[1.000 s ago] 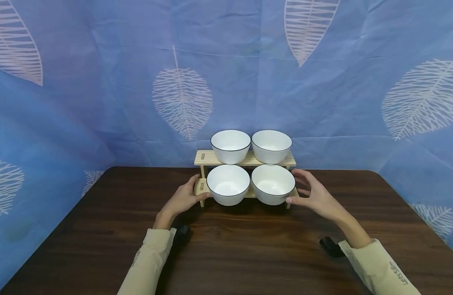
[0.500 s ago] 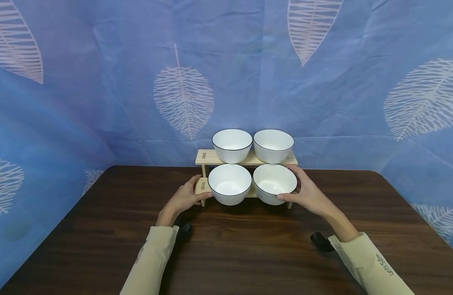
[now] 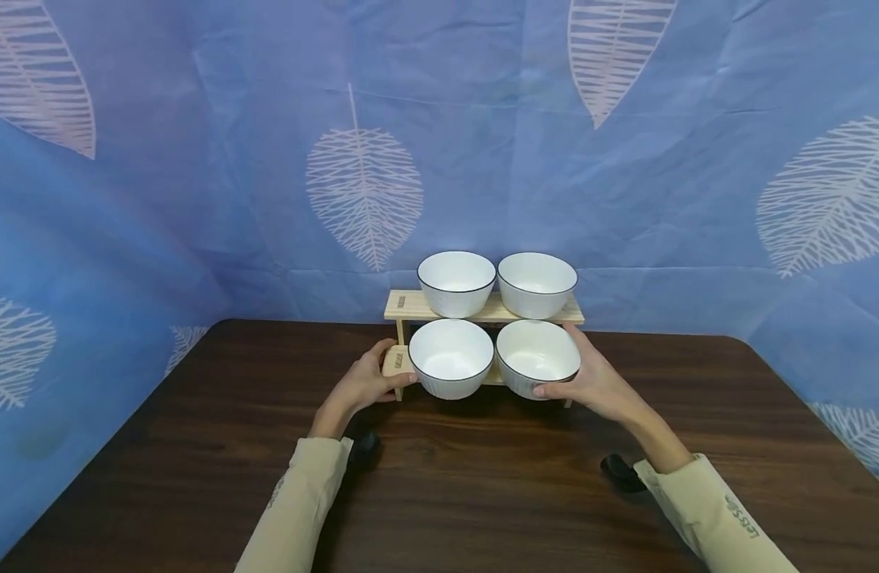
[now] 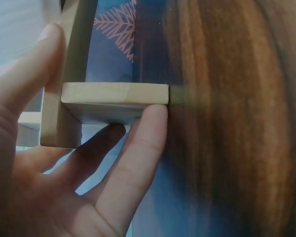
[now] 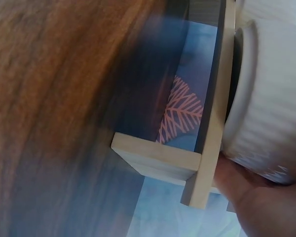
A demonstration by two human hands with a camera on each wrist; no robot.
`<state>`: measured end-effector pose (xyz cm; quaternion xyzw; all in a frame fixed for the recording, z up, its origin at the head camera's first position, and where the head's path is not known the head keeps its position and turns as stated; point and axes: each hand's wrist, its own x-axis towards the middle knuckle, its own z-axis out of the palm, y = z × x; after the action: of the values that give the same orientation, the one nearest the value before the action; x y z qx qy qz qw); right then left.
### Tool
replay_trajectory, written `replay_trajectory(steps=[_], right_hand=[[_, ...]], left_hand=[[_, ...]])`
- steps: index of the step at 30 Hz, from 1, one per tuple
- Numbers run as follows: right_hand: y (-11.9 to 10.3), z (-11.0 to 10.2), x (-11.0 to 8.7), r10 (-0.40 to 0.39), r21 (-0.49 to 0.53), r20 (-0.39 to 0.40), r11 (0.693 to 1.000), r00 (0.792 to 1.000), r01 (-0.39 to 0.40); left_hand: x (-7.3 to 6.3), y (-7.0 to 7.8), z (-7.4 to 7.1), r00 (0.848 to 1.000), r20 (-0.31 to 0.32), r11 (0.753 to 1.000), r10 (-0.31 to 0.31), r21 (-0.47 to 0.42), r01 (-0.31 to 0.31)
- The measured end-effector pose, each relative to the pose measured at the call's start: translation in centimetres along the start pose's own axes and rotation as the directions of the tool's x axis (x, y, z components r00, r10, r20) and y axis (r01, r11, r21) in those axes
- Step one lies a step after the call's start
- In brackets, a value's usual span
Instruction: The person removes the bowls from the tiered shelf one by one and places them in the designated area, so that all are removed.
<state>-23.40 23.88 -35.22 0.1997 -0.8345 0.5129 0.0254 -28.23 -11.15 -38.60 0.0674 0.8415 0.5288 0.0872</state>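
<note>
A two-step wooden rack [image 3: 485, 307] bears white bowls with dark rims, two on each step. My right hand [image 3: 591, 380] holds the front right bowl [image 3: 538, 350], thumb across its front and fingers around its right side. In the right wrist view that ribbed bowl [image 5: 271, 98] stands close beside the shelf edge, much of the hand out of frame. My left hand [image 3: 363, 383] grips the left end of the lower step; the left wrist view shows its thumb at the shelf and fingers at the leg [image 4: 116, 94]. Nearest to that hand is the front left bowl [image 3: 451, 359].
The other bowls, back left [image 3: 457, 284] and back right [image 3: 537, 285], sit on the upper step. A blue leaf-patterned cloth [image 3: 267, 199] hangs right behind the rack. The dark wooden table [image 3: 446, 493] extends in front and to both sides.
My right hand has moved left from the bowl's right edge and wrapped around the front right bowl. The left hand keeps its grip on the rack. The head view has shifted slightly.
</note>
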Motion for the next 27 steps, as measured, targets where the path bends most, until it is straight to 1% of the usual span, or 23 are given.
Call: replay_trajectory(steps=[6, 10, 14, 17, 20, 27], right_hand=[[-0.1, 0.3, -0.2, 0.035, -0.038, -0.039, 0.999, 0.999, -0.037], [-0.2, 0.3, -1.0, 0.072, -0.102, -0.080, 0.992, 0.994, -0.080], [-0.7, 0.0, -1.8, 0.086, -0.182, -0.104, 0.978, 0.991, -0.104], [-1.0, -0.1, -2.4, 0.081, -0.218, -0.112, 0.970, 0.990, -0.104], [-1.2, -0.3, -2.9, 0.075, -0.229, -0.116, 0.968, 0.990, -0.100], [-1.6, -0.3, -4.4, 0.039, -0.196, -0.101, 0.979, 0.994, -0.059]], left_hand=[[-0.2, -0.1, 0.1, 0.999, 0.015, 0.999, -0.029, -0.033, 0.030], [-0.3, 0.0, 0.3, 0.999, 0.019, 0.998, -0.034, -0.051, 0.034], [-0.1, -0.1, 0.5, 1.000, 0.011, 0.998, -0.019, -0.057, 0.019], [0.1, -0.2, 0.4, 1.000, 0.009, 0.998, -0.015, -0.057, 0.016], [0.1, -0.2, 0.3, 1.000, 0.013, 0.999, -0.013, -0.049, 0.014], [0.0, 0.1, -0.1, 1.000, 0.010, 0.999, -0.014, -0.034, 0.015]])
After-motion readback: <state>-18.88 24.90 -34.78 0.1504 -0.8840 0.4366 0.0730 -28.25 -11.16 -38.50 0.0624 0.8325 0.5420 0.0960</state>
